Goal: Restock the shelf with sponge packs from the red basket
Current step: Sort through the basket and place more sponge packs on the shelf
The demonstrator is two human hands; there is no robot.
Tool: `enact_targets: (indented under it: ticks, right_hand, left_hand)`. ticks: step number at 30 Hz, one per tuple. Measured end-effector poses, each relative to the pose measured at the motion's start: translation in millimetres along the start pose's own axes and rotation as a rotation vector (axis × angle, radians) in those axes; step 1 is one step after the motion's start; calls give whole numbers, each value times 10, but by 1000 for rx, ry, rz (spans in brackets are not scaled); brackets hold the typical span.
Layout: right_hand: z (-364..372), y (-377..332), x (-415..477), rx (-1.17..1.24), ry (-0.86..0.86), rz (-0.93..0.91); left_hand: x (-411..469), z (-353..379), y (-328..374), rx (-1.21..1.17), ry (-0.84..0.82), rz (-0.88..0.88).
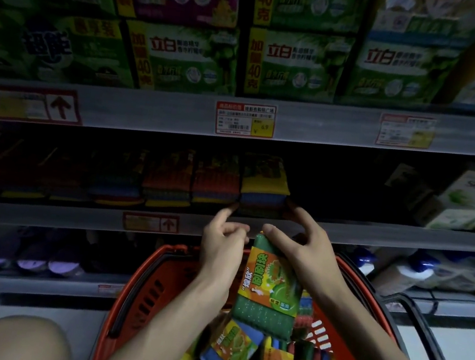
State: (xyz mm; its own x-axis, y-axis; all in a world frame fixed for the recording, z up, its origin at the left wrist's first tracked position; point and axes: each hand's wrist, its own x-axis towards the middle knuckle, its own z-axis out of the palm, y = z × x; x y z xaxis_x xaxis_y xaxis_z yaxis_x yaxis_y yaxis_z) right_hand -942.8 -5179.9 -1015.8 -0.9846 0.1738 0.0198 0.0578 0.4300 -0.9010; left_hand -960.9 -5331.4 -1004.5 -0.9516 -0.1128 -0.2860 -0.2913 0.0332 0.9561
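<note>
Fingers (276,234) of your right hand (303,246) and left hand (222,238) pinch the sponge pack (272,287) at frame centre above the red basket (136,296); next, I judge, lift it onto the shelf (344,228) beside the stacked packs (263,183).

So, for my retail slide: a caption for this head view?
Both hands lift a green sponge pack from the red basket toward the shelf's sponge row.

Head view, downward, close to shelf (344,230)
</note>
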Motion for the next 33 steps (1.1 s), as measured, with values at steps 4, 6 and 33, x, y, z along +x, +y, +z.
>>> enact_targets:
  ticks: [4,6,33]
  right_hand:
    - [-16,7,5,-9,10,-12]
    - [-34,5,-17,-33,38,-9]
    - [16,-55,-119,163,-95,125]
  left_hand:
    - [10,2,6,10,9,2]
    - [5,-6,13,17,17,3]
    - [-219,-147,58,-46,9,-33]
